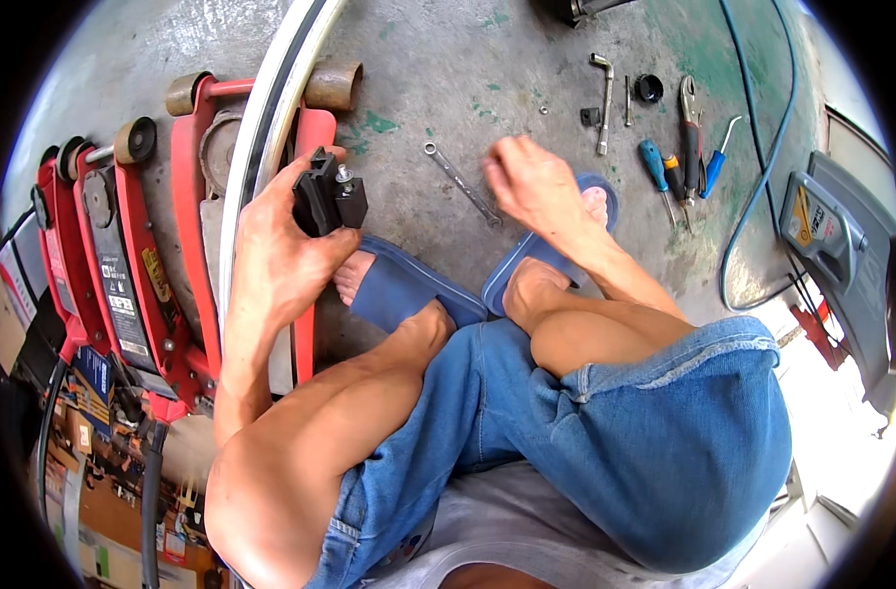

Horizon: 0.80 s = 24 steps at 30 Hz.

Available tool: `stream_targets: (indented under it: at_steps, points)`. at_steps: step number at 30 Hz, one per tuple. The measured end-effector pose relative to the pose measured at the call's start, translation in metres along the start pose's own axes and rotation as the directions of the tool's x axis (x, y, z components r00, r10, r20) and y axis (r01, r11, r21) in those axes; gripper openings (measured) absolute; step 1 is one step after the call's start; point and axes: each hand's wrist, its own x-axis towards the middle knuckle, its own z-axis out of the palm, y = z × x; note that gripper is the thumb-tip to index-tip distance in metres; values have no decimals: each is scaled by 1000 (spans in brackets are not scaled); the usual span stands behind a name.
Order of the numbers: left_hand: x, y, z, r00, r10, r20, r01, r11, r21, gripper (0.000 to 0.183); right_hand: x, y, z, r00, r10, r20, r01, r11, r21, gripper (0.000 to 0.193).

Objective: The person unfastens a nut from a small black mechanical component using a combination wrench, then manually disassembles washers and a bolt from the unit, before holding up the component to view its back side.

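My left hand [279, 240] is closed around a black block-shaped part [322, 196] with a small metal bolt-like fitting on its top. It holds the part up above the floor, beside my left foot. My right hand [536, 187] hovers over the floor with its fingers curled in; whatever they hold, if anything, is hidden. Just left of that hand a combination wrench [460, 183] lies on the concrete, its ring end pointing away from me. A small nut [543, 110] lies beyond my right hand.
Red floor jacks [124, 265] stand at the left, behind a white-and-black curved strip [264, 108]. At the right lie an L-shaped socket wrench [603, 103], a black round cap [649, 88], locking pliers [688, 108], a teal screwdriver [651, 162], a blue-handled hook [718, 162] and a blue hose [759, 137].
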Motion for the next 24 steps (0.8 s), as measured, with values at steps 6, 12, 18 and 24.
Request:
stream_targets:
  at_steps: [6, 12, 18, 24]
  points:
    - [20, 1, 22, 996, 27, 86, -20, 996, -89, 59, -12, 46, -14, 994, 61, -95, -63, 998, -20, 21]
    - [32, 9, 72, 987, 140, 80, -130, 984, -120, 58, -6, 52, -13, 998, 59, 16, -58, 996, -64, 20]
    - [28, 17, 86, 971, 200, 133, -190, 978, -81, 56, 6, 50, -23, 797, 519, 308, -593, 576, 563, 20]
    - [21, 12, 77, 972, 210, 110, -195, 972, -130, 57, 7, 26, -52, 854, 111, 508, -418, -434, 798, 28]
